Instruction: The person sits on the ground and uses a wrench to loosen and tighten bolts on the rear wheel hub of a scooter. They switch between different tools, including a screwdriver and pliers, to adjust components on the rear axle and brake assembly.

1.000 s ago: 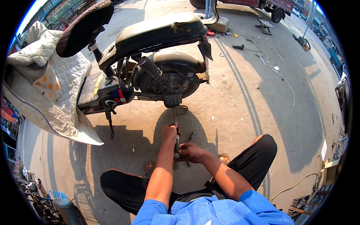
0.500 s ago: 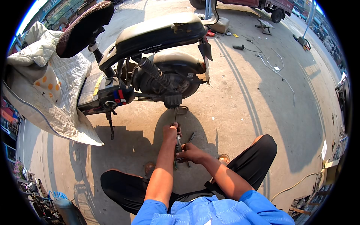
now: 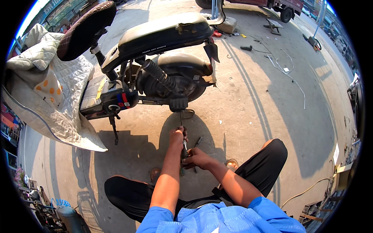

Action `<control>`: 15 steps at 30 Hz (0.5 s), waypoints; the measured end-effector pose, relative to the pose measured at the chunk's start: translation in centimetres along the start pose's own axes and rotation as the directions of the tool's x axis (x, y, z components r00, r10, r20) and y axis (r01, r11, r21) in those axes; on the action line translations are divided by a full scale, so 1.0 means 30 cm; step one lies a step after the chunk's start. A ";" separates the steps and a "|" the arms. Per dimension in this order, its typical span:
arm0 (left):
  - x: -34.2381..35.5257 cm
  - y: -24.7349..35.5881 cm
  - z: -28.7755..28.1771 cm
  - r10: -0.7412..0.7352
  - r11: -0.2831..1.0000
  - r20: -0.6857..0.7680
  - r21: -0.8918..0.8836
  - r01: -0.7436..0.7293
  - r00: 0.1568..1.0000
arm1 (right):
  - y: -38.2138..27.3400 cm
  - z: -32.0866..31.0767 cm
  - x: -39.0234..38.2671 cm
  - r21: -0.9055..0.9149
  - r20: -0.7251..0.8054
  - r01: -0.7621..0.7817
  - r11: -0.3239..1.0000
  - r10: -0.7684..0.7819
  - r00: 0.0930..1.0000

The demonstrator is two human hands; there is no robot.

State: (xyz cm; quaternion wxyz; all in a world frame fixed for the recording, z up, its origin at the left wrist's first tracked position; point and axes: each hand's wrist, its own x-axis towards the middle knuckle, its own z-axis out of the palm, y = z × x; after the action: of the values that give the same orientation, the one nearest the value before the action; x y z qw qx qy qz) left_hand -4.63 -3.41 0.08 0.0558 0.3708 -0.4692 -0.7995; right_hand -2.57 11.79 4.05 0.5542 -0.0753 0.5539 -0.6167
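An electric scooter (image 3: 165, 39) stands ahead of me, its rear wheel (image 3: 194, 91) and spring shock absorber (image 3: 157, 73) facing me. Below the shock is a ribbed black block (image 3: 178, 103). A long thin-shafted tool, like a screwdriver (image 3: 184, 154), points away from me with its shaft reaching up to that block. The tip's contact is hidden. My left hand (image 3: 178, 136) is closed round the front part of this tool. Nearer me, the fingers of my right hand (image 3: 198, 159) are closed at its dark handle. Just right of the hands, another slim tool (image 3: 198, 141) lies on the ground.
A quilted cover (image 3: 74, 81) drapes over the scooter's front at left, and its kickstand (image 3: 115, 132) hangs down. White bent wire or tubing (image 3: 285, 70) lies on the concrete at right. A stone block (image 3: 228, 25) and a red truck (image 3: 264, 3) are at the back.
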 end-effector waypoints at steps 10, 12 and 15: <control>-0.025 0.021 0.011 -0.078 0.996 -0.037 0.035 0.079 0.996 | -0.114 0.082 -0.073 -0.730 -0.251 -0.098 0.677 -0.132 0.959; -0.014 0.010 0.003 -0.094 0.996 -0.040 0.007 0.094 0.995 | -0.092 0.058 -0.060 -0.471 -0.145 -0.058 0.880 -0.012 0.989; -0.006 0.018 0.028 -0.100 0.995 -0.018 -0.021 0.099 0.995 | -0.007 -0.018 0.001 0.071 0.043 0.002 0.997 -0.005 0.999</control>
State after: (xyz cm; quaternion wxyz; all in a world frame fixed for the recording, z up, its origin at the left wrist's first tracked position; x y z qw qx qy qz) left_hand -5.18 -3.04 0.83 0.0241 0.4005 -0.4415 -0.8025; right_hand -3.07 12.04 3.99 0.5672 -0.0697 0.5196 -0.6351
